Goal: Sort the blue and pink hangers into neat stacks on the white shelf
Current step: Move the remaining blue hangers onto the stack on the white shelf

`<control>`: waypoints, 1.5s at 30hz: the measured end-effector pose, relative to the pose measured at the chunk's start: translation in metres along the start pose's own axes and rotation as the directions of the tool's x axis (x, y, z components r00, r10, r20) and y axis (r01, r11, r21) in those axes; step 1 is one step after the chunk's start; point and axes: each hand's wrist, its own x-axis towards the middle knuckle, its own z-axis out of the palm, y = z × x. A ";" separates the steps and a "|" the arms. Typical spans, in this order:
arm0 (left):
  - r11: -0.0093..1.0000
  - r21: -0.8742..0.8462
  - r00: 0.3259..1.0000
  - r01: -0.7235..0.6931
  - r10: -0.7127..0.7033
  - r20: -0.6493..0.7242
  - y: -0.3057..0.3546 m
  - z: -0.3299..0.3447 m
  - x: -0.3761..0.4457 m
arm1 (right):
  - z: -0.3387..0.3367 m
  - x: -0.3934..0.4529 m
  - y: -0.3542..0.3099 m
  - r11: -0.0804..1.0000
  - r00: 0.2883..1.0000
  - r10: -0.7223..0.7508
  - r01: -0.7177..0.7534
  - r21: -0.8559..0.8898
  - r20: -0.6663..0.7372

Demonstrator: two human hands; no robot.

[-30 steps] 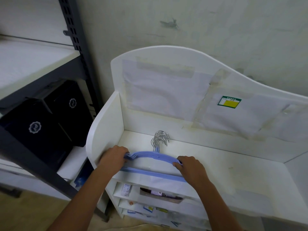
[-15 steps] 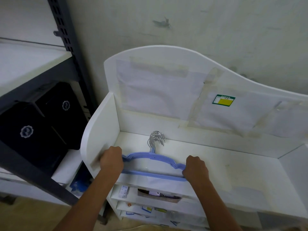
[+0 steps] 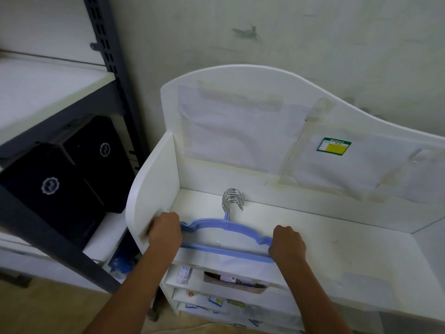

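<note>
A: Fingers on both hands curled tight round the ends of the blue hanger stack (image 3: 225, 227). Left hand (image 3: 165, 230) grips the end nearest the shelf's left side wall (image 3: 154, 189), right hand (image 3: 286, 244) grips the opposite end.

B: Where's the stack relative to the white shelf (image 3: 361, 249)?

A: Lying on its top surface, front-left corner, bottom bar right at the front edge. Metal hooks (image 3: 233, 200) bunched together, pointing at the back panel (image 3: 240, 131).

B: Why a two-end grip?

A: Likely squaring the pile. Squeezing from both ends lines the arms up; the left end looks a bit fanned.

B: Pink ones?

A: None in view. Plenty of bare shelf right of the stack; my guess is they go there.
</note>
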 end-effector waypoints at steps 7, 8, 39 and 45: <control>1.000 -0.012 0.999 0.004 -0.005 -0.042 0.008 -0.003 0.002 | 0.003 0.001 -0.005 0.998 0.999 -0.037 0.037 -0.059 -0.012; 1.000 -0.008 0.999 0.003 -0.003 -0.043 0.008 -0.003 0.003 | 0.004 0.001 -0.005 0.998 0.999 -0.041 0.041 -0.055 -0.010; 0.995 0.002 0.995 -0.095 0.095 0.019 0.002 -0.004 0.015 | 0.014 0.002 0.012 0.994 0.993 -0.106 0.105 -0.026 -0.058; 0.990 0.009 0.990 -0.139 0.139 -0.026 0.002 -0.002 0.016 | 0.017 0.007 0.015 0.990 0.989 -0.140 0.140 0.004 -0.057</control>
